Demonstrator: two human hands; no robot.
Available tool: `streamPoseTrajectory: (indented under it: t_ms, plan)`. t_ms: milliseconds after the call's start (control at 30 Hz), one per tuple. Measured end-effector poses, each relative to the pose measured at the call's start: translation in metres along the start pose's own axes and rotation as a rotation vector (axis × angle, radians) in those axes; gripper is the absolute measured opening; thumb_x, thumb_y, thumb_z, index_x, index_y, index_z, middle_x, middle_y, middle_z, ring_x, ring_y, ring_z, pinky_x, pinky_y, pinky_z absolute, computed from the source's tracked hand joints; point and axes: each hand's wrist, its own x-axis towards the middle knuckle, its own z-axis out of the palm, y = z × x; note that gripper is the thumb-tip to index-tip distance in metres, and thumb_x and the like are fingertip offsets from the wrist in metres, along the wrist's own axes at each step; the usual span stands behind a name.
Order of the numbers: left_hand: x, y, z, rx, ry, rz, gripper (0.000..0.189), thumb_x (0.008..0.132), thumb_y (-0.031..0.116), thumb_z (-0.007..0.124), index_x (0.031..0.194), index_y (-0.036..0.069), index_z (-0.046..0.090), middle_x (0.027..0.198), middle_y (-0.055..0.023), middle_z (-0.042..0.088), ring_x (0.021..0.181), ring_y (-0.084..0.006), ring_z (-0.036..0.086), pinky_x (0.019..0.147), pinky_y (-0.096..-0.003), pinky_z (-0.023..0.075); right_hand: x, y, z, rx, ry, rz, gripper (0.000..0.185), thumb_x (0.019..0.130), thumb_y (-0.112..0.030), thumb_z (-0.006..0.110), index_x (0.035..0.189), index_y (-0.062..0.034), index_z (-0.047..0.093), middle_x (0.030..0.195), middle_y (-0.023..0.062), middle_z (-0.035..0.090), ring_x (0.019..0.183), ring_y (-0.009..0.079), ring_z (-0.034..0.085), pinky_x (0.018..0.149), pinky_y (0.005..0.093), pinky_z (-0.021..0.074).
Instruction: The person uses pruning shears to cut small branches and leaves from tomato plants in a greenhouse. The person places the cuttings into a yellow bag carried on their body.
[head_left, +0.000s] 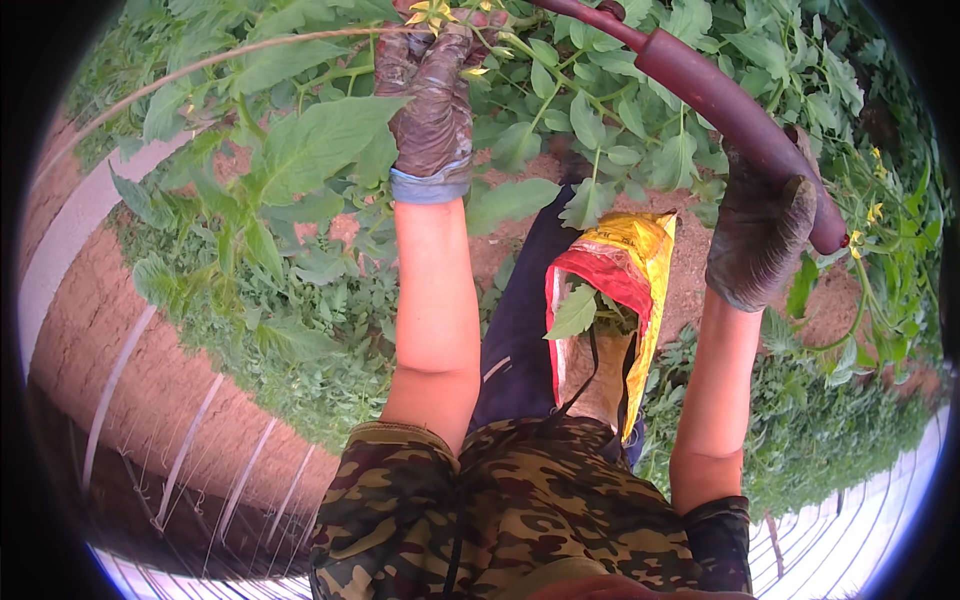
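My left hand (431, 97), in a stained glove with a blue cuff, reaches up among tomato leaves at the top. Its fingers are closed around a cluster of yellow tomato flowers (431, 15), though leaves and the picture's edge partly hide the grip. Over on the right, my gloved right hand (765, 225) grips a dark red, curved tubular tool (720, 97). The tool's thinner end, with a small knob, runs out of the top of the view. A yellow and red woven bag (652, 300) hangs open at my waist, with green leaves inside.
Tomato plants (315, 150) surround both arms, with more yellow flowers (875, 214) at the right. A brown cord (187, 67) curves from the left towards my left hand. Bare soil, a pale strip (75, 210), an earthen wall (150, 360) and pale poles (184, 450) lie at the left.
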Motion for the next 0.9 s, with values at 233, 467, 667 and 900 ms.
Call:
streamPoseTrajectory:
  t_ms: [233,467,667,900]
  plan:
    - [0.002,-0.001,-0.001,-0.127,-0.025,-0.020,0.041,0.075,-0.001,0.051,0.114,0.000,0.039,0.092,-0.0118,0.055,0.084,-0.0232,0.056,0.077,-0.0354,0.0464,-0.004,0.011,-0.003,-0.064,-0.023,0.040,0.051,0.074,-0.026,0.061,0.113,0.0001,0.040,0.107,0.0083,0.049,0.102,0.0203,0.046,0.095,0.0369,0.0303]
    - [0.003,0.001,-0.001,-0.138,0.000,-0.107,0.040,0.075,0.000,0.051,0.113,0.000,0.040,0.092,-0.0117,0.056,0.084,-0.0199,0.056,0.074,-0.0324,0.0459,-0.009,-0.002,-0.017,0.026,0.031,0.090,0.053,0.073,-0.027,0.062,0.114,-0.0007,0.040,0.108,0.0083,0.048,0.104,0.0210,0.045,0.095,0.0368,0.0300]
    - [0.004,0.004,-0.002,-0.099,0.004,-0.103,0.038,0.076,0.002,0.052,0.112,-0.001,0.041,0.092,-0.0112,0.057,0.083,-0.0186,0.056,0.073,-0.0317,0.0456,-0.011,0.004,-0.014,-0.114,-0.027,0.063,0.056,0.072,-0.028,0.063,0.115,-0.0011,0.039,0.110,0.0090,0.047,0.106,0.0223,0.044,0.095,0.0374,0.0305]
    - [0.005,0.008,0.000,-0.194,0.041,-0.142,0.032,0.076,0.003,0.052,0.107,-0.001,0.045,0.090,-0.0120,0.057,0.081,-0.0218,0.058,0.073,-0.0330,0.0459,-0.007,-0.010,-0.028,-0.095,0.083,0.026,0.061,0.074,-0.035,0.058,0.118,0.0009,0.035,0.114,0.0110,0.045,0.109,0.0228,0.042,0.099,0.0394,0.0228]
